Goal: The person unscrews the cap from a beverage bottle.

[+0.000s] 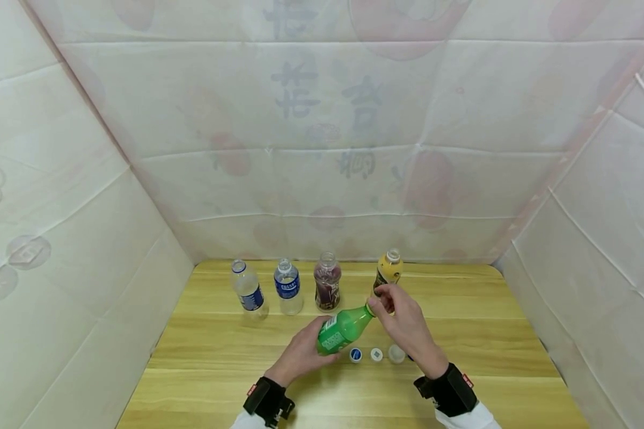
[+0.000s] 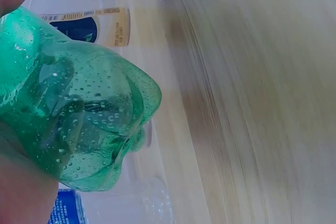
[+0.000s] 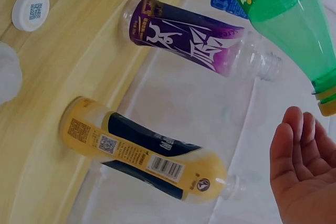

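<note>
My left hand (image 1: 306,351) grips a green plastic soda bottle (image 1: 344,329) round its lower body and holds it tilted above the table, neck to the right. Water drops cling inside its base in the left wrist view. A yellow cap (image 3: 328,102) sits on the neck. My right hand (image 3: 304,174) is beside that cap, fingers loosely bent, with a gap between the visible fingers and the cap; the thumb is out of the right wrist view. On the table below lie a blue-and-white cap (image 1: 356,355), a white cap (image 1: 376,354) and a larger whitish cap (image 1: 396,354).
Along the back of the wooden table (image 1: 204,357) stand uncapped bottles: two clear ones with blue labels, left (image 1: 249,290) and right (image 1: 288,288), a purple-labelled bottle (image 1: 327,283) and a yellow bottle (image 1: 389,268). A dark item is partly hidden beneath my right hand. Pale sheets wall three sides.
</note>
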A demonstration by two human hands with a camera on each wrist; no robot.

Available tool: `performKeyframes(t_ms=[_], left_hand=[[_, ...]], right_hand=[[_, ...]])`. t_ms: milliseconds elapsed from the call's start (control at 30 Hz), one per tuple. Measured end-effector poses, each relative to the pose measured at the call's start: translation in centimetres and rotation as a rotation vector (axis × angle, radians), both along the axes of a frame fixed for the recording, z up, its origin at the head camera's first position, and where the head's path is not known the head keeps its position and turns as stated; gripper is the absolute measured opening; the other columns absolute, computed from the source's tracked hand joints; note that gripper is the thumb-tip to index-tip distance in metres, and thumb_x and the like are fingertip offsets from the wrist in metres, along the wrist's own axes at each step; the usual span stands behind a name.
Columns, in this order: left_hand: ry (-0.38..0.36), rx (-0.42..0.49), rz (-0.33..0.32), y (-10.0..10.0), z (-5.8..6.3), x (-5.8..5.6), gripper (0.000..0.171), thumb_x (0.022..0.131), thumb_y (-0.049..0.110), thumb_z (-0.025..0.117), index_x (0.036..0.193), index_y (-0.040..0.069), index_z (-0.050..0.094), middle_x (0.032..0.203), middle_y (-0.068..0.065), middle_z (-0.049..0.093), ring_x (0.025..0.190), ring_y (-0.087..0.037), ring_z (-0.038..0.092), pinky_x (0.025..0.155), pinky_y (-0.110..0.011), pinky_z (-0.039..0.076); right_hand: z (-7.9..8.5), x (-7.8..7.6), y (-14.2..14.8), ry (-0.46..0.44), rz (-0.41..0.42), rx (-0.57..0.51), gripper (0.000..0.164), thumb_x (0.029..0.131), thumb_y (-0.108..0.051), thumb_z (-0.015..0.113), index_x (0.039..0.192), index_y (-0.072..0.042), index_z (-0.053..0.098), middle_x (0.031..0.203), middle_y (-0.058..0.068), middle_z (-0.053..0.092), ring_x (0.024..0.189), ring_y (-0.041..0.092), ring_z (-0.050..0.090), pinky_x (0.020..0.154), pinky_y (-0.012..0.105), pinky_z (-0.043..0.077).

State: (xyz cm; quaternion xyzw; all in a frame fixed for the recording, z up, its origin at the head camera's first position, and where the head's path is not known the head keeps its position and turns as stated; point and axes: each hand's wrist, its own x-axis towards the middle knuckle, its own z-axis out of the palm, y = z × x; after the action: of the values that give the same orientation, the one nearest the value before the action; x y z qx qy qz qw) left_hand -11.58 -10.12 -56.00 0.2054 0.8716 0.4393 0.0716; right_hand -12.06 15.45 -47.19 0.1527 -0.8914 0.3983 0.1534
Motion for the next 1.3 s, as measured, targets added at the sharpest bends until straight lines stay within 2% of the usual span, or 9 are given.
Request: performKeyframes(t_ms=[100,233,400,533,700,900,1133,1200,1300], left_hand=[[-0.007,0.005,0.011,0.22,0.05,0.1,0.083,0.077,0.025,0.091,0.146,0.008,0.047,0.13,-0.009,0.063,0.112,-0.027,0.063,0.094,-0.049,0.055],[-0.024,0.004,0.029,0.43,0.02,0.09,0.09,0.075,0.035,0.093,0.147,0.008,0.046,0.13,-0.008,0.062,0.113,-0.027,0.062,0.096,-0.05,0.054],[-0.03,0.01,0.054,0.67,-0.04,0.02,0.094,0.073,0.044,0.093,0.146,0.006,0.047,0.13,-0.01,0.062,0.113,-0.028,0.063,0.095,-0.052,0.054],[-0.036,0.024,0.072,0.69,-0.07,-0.05,0.09,0.076,0.045,0.092,0.144,0.007,0.049,0.129,-0.01,0.063,0.111,-0.028,0.063,0.093,-0.053,0.054],[-0.035,0.026,0.079,0.6,-0.12,-0.15,0.088,0.077,0.05,0.089,0.144,0.009,0.05,0.127,-0.008,0.064,0.11,-0.026,0.063,0.092,-0.05,0.054],[-0.014,0.02,0.08,0.54,-0.13,-0.18,0.087,0.078,0.052,0.088,0.143,0.008,0.051,0.126,-0.008,0.065,0.108,-0.025,0.064,0.091,-0.049,0.055],[-0.01,0.013,0.092,0.52,-0.29,-0.23,0.086,0.078,0.052,0.087,0.142,0.007,0.051,0.125,-0.009,0.065,0.108,-0.026,0.064,0.09,-0.048,0.055],[0.013,-0.008,0.098,0.51,-0.36,-0.24,0.086,0.078,0.053,0.087,0.141,0.008,0.052,0.124,-0.007,0.065,0.106,-0.024,0.064,0.088,-0.046,0.055],[0.074,-0.05,0.115,0.48,-0.42,-0.32,0.084,0.076,0.052,0.089,0.139,0.009,0.054,0.121,-0.005,0.066,0.103,-0.021,0.064,0.085,-0.041,0.055]], right_hand=[[0.19,0.04,-0.2,0.017,-0.016,0.025,0.025,0.099,-0.031,0.072,0.11,-0.009,0.07,0.089,-0.01,0.059,0.078,0.005,0.056,0.068,0.026,0.052],[0.43,0.13,-0.37,0.077,0.009,0.054,0.022,0.095,-0.028,0.077,0.104,-0.008,0.072,0.088,-0.008,0.061,0.076,0.005,0.058,0.066,0.025,0.053],[0.57,0.15,-0.33,0.165,0.082,0.066,0.02,0.093,-0.019,0.079,0.108,-0.006,0.074,0.092,-0.005,0.064,0.08,0.007,0.06,0.066,0.026,0.055],[0.68,0.21,-0.24,0.185,0.133,0.05,0.023,0.093,-0.014,0.078,0.113,-0.005,0.074,0.1,-0.001,0.067,0.085,0.007,0.06,0.067,0.026,0.055],[0.86,0.32,-0.22,0.172,0.159,0.031,0.026,0.092,-0.012,0.078,0.117,-0.007,0.074,0.108,0.002,0.069,0.09,0.008,0.061,0.071,0.026,0.055],[1.01,0.36,-0.16,0.163,0.201,0.014,0.031,0.093,-0.007,0.076,0.124,-0.006,0.072,0.118,0.008,0.068,0.099,0.017,0.066,0.076,0.034,0.059],[0.93,0.37,0.12,0.088,0.246,-0.009,0.038,0.096,-0.006,0.073,0.132,-0.001,0.066,0.126,0.01,0.066,0.109,0.021,0.066,0.088,0.036,0.06],[0.93,0.41,0.19,0.055,0.238,-0.017,0.044,0.097,-0.009,0.072,0.139,0.0,0.059,0.131,0.013,0.064,0.114,0.025,0.066,0.092,0.04,0.059],[0.87,0.4,0.19,0.013,0.159,0.0,0.054,0.102,-0.021,0.068,0.148,-0.001,0.05,0.136,0.017,0.06,0.118,0.029,0.064,0.095,0.047,0.057]])
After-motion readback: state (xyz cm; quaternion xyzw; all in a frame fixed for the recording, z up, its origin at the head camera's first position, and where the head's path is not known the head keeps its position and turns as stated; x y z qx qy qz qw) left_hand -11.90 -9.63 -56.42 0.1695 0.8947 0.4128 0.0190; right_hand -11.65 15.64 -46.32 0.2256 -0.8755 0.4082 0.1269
